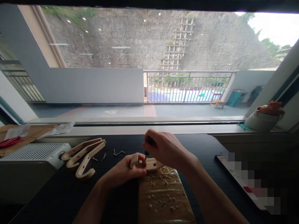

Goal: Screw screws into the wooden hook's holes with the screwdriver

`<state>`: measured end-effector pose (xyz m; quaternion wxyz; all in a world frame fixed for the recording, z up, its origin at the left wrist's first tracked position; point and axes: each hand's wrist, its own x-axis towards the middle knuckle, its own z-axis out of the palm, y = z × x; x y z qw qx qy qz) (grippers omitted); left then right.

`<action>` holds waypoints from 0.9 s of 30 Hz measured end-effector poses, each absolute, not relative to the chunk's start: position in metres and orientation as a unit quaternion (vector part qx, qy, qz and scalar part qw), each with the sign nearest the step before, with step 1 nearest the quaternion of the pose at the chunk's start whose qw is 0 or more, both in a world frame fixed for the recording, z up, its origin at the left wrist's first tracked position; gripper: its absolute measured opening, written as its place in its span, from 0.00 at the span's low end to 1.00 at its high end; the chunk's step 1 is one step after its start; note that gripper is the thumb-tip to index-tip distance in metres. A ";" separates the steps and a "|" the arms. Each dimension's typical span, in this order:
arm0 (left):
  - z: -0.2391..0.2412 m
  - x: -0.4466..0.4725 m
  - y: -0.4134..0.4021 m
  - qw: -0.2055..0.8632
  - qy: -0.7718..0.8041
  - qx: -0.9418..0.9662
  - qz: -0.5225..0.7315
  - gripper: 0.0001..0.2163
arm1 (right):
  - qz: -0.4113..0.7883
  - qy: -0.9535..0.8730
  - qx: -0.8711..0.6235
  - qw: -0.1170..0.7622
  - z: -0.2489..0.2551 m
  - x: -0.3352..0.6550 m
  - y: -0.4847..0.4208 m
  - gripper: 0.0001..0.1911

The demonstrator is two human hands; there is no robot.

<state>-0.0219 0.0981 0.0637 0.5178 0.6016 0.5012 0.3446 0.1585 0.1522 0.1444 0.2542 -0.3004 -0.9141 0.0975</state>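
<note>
With my left hand I grip a wooden hook by its curled end, against the far end of a taped cardboard box. My right hand is wrapped round the dark handle of a screwdriver. Its shaft points down at a hole near the hook's curl; the tip and any screw under it are hidden by my left fingers. Many small holes pierce the box top. Several more wooden hooks lie to the left on the black table, with loose screws beside them.
A pale, partly blurred-out panel lies at the table's right edge. Left of the table stands a white slatted unit under brown cardboard. A pot sits on the window sill at right. The window bounds the table's far side.
</note>
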 end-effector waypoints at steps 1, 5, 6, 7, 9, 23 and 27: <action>0.064 -0.022 0.098 0.515 0.502 0.602 0.346 0.10 | 0.096 -0.911 -0.313 0.251 0.144 0.158 0.154 0.09; 0.065 -0.020 0.098 0.512 0.507 0.600 0.348 0.11 | 0.081 -0.902 -0.344 0.249 0.143 0.158 0.155 0.12; 0.065 -0.020 0.098 0.516 0.506 0.598 0.347 0.11 | 0.080 -0.904 -0.338 0.249 0.143 0.158 0.154 0.12; 0.065 -0.020 0.098 0.520 0.507 0.594 0.347 0.11 | 0.083 -0.908 -0.327 0.249 0.144 0.158 0.153 0.12; 0.065 -0.020 0.098 0.527 0.508 0.585 0.349 0.10 | 0.095 -0.918 -0.296 0.246 0.146 0.159 0.150 0.10; 0.064 -0.021 0.098 0.536 0.500 0.581 0.355 0.10 | 0.081 -0.913 -0.323 0.236 0.146 0.157 0.145 0.10; 0.063 -0.022 0.098 0.545 0.499 0.571 0.358 0.10 | 0.104 -0.936 -0.249 0.226 0.152 0.159 0.142 0.06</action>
